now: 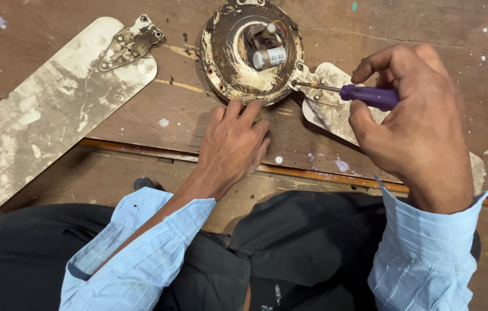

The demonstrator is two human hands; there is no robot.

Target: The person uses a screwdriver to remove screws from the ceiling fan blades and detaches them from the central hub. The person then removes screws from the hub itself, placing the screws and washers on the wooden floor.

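A loose fan blade (48,109) is seen at the upper left of the frame, laid flat on the wooden floor (157,115). At top centre, the motor housing (251,55) is steadied by the left hand (233,144), its grip spread open and fingertips touching the rim. At the right, a purple screwdriver (365,95) is clamped in the right hand (419,126), its tip set on the bracket of an attached blade (327,106).

A detached fan blade (42,109), worn and blotchy, lies at the upper left of the frame on the paint-speckled wooden floor (440,23), its metal bracket (130,43) pointing up-right.
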